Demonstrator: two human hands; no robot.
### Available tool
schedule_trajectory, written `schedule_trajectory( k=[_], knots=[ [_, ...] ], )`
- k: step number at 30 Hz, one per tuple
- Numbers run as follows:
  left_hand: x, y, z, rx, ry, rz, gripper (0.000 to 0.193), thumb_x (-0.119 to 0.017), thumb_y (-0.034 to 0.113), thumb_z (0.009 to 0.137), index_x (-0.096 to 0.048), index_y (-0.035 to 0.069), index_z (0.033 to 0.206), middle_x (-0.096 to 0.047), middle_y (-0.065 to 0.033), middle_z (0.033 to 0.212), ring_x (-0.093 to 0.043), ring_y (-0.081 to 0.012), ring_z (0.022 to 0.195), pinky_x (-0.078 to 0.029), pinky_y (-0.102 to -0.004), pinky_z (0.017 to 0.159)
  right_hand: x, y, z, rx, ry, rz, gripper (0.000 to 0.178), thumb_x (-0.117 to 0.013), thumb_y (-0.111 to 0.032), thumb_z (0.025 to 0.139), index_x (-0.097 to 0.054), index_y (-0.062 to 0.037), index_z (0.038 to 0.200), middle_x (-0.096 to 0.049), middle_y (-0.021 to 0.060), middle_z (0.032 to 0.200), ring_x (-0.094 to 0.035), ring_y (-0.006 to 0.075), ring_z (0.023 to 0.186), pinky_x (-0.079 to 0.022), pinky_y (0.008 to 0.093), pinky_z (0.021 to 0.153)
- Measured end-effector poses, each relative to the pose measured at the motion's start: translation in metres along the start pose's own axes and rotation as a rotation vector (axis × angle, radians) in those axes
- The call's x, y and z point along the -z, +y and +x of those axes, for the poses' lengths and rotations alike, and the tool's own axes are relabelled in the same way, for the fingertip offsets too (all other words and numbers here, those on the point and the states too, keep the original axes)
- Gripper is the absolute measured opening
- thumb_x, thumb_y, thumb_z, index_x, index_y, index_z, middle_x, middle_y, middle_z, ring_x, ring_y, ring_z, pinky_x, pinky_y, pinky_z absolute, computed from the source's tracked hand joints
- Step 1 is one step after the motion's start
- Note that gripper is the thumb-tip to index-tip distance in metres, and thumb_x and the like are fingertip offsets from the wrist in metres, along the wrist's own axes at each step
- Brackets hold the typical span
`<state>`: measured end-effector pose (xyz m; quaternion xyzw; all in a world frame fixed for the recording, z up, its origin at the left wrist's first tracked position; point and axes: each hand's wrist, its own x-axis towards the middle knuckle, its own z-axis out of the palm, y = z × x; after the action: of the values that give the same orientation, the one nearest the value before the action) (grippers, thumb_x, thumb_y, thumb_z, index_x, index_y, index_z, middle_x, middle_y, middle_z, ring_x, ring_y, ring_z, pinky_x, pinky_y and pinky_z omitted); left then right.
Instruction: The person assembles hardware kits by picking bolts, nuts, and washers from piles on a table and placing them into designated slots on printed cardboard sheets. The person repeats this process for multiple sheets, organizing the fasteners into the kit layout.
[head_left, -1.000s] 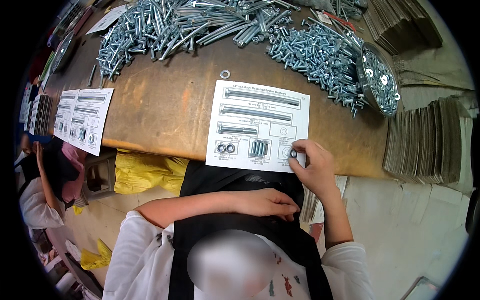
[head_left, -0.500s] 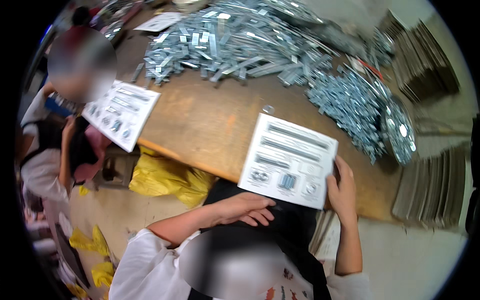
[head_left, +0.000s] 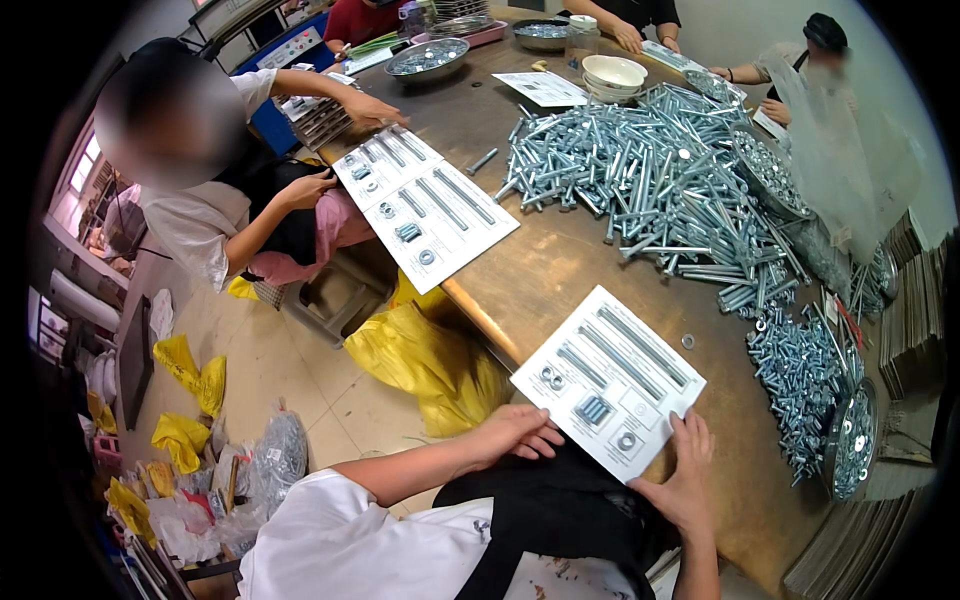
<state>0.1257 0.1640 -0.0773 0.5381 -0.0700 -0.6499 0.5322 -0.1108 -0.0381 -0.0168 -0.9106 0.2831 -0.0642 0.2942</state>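
Observation:
A white card (head_left: 655, 428) printed with pictures of long bolts, rings and small hardware lies at the table's near edge, its lower part jutting over my lap. My right hand (head_left: 685, 475) grips the card's near right side, thumb at the lower corner and fingers along the edge. By the card's left corner is my left hand (head_left: 515, 436), its fingers loosely bent and apart with nothing in them; the thumb reaches close to the card's edge. A single metal ring (head_left: 687, 341) rests on the table just beyond the card.
Ahead lies a big heap of long bolts (head_left: 640, 170), with a pile of short bolts (head_left: 795, 380) and a metal bowl (head_left: 855, 440) at right. A co-worker's hand (head_left: 370, 108) is over more cards (head_left: 440, 225) at left. Yellow bags (head_left: 430, 365) hang below the table edge.
My view has swung left and up, bringing more co-workers and bowls into sight. The card now appears turned, and my right hand sits at its lower right corner.

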Motion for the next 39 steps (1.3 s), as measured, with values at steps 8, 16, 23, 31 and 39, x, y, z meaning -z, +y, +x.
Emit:
schedule_trajectory(
  k=[8, 16, 23, 31, 39],
  knots=[
    [0.063, 0.030, -0.014, -0.193, 0.217, -0.071, 0.035, -0.050, 0.036, 0.105, -0.063, 0.004, 0.109, -0.072, -0.0087, 0.098, -0.070, -0.0133, 0.081, -0.055, -0.0236, 0.067, -0.041, -0.039, 0.055, 0.192, -0.028, -0.058, 0.102, -0.091, -0.033, 0.059, -0.042, -0.0084, 0.146, -0.032, 0.0285, 0.152, -0.026, 0.0445, 0.143, -0.016, 0.0672, 0.112],
    [0.095, 0.045, -0.016, -0.291, 0.314, -0.111, 0.026, -0.053, 0.032, 0.103, -0.059, 0.007, 0.102, -0.071, -0.0062, 0.096, -0.070, -0.0114, 0.082, -0.054, -0.0216, 0.066, -0.074, -0.069, 0.088, 0.243, 0.079, -0.091, 0.098, -0.090, -0.041, 0.061, -0.045, -0.0065, 0.141, -0.038, 0.0273, 0.148, -0.032, 0.0444, 0.139, -0.021, 0.0688, 0.109],
    [0.106, 0.054, -0.017, -0.310, 0.345, -0.132, 0.025, -0.053, 0.032, 0.103, -0.058, 0.008, 0.102, -0.071, -0.0060, 0.097, -0.071, -0.0115, 0.083, -0.054, -0.0216, 0.067, -0.087, -0.083, 0.101, 0.280, 0.113, -0.094, 0.098, -0.089, -0.046, 0.062, -0.046, -0.0008, 0.137, -0.042, 0.0301, 0.142, -0.036, 0.0452, 0.135, -0.022, 0.0674, 0.108],
    [0.105, 0.056, -0.014, -0.317, 0.334, -0.161, 0.030, -0.056, 0.035, 0.102, -0.059, 0.006, 0.107, -0.071, -0.0064, 0.099, -0.070, -0.0103, 0.083, -0.054, -0.0199, 0.066, -0.091, -0.094, 0.113, 0.274, 0.118, -0.065, 0.099, -0.088, -0.048, 0.061, -0.046, -0.0007, 0.138, -0.045, 0.0305, 0.139, -0.037, 0.0449, 0.134, -0.021, 0.0658, 0.110],
    [0.097, 0.054, -0.020, -0.198, 0.196, -0.015, 0.034, -0.057, 0.037, 0.102, -0.064, 0.005, 0.111, -0.071, -0.0051, 0.101, -0.070, -0.0099, 0.085, -0.054, -0.0204, 0.069, -0.092, -0.083, 0.110, 0.232, 0.148, -0.044, 0.103, -0.089, -0.047, 0.061, -0.043, -0.0005, 0.141, -0.046, 0.0270, 0.143, -0.035, 0.0429, 0.138, -0.018, 0.0669, 0.111]
  ],
)
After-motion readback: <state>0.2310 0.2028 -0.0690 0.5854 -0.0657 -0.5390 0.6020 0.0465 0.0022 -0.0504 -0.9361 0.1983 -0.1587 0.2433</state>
